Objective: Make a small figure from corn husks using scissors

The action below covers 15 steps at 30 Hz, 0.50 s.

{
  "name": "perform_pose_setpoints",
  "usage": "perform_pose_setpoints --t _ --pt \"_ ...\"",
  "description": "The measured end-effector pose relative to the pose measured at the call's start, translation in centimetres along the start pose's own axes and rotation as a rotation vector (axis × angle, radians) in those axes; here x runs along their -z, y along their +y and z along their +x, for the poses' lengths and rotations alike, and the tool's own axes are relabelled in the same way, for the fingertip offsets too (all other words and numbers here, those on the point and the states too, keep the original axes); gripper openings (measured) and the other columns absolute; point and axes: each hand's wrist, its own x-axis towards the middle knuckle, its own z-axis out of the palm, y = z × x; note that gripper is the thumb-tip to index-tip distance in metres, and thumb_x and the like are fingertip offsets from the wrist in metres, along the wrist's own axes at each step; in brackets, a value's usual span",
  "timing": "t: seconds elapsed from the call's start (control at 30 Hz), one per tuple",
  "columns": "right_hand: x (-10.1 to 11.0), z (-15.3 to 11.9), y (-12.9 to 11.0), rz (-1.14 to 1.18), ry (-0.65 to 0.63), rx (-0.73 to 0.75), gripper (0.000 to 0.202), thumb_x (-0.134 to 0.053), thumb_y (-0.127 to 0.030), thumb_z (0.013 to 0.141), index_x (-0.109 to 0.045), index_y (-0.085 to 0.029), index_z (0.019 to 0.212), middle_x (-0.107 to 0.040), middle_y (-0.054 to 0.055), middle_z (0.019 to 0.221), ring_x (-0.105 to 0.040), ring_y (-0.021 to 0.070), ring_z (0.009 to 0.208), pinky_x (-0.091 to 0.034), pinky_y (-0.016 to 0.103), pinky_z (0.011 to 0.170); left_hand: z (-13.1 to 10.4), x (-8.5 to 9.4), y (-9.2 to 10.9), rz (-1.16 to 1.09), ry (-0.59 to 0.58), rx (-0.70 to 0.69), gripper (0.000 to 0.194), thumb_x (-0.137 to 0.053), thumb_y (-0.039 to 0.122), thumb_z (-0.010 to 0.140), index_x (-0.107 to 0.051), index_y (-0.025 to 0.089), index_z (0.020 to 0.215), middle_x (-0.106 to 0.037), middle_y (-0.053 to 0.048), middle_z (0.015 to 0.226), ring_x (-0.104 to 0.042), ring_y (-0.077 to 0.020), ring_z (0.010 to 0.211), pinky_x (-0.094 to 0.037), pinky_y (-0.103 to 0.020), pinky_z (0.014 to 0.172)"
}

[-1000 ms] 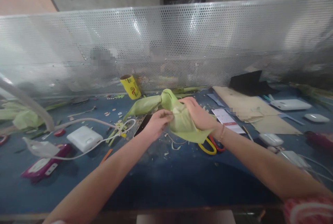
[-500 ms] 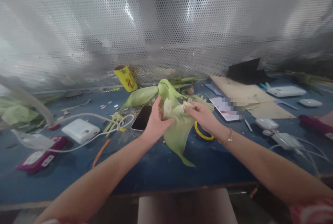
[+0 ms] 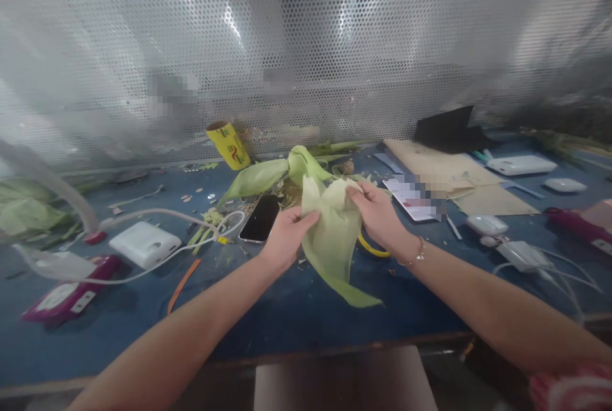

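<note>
One magenta power strip (image 3: pixel 79 290) is set at the left of the blue tabletop (image 3: pixel 157 341), followed by a white charger (image 3: pixel 144 245) and a dark-screened smartphone (image 3: pixel 261 220). Near the middle, the left edge of a pale green corn husk (image 3: pixel 332 229) is pinched between thumb and fingers of the left hand (image 3: pixel 285 237); above the tabletop, its upper right edge is likewise gripped, fingers drawn together, by the right hand (image 3: pixel 380 213). Farther right, a second phone (image 3: pixel 404 195) is laid beside brown cardboard (image 3: pixel 497 202).
</note>
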Motion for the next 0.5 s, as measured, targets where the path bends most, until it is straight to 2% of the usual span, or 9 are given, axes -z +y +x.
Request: perform_pose_setpoints --t 0.2,0.5 --pt "-0.1 0.2 -0.4 0.148 -0.052 -0.095 0.019 -0.059 -0.039 0.074 -0.053 -0.021 0.069 -0.056 -0.002 0.063 -0.052 0.0129 0.057 -0.044 0.026 0.056 0.4 0.3 -0.8 0.053 -0.045 0.000 0.024 -0.072 0.032 0.064 -0.070 0.013 0.077 -0.068 -0.004 0.066 -0.060 -0.0159 0.060 -0.046 -0.027 0.060" --pt "0.4 0.7 -0.2 0.150 -0.260 -0.231 0.027 -0.058 -0.044 0.075 -0.061 -0.019 0.085 -0.067 0.005 0.078 -0.062 0.0170 0.068 -0.050 0.031 0.061 1.2 1.0 -2.1 0.198 0.058 -0.165 0.022 -0.063 0.036 0.072 -0.068 0.017 0.083 -0.067 -0.003 0.079 -0.059 -0.0171 0.076 -0.045 -0.025 0.066"
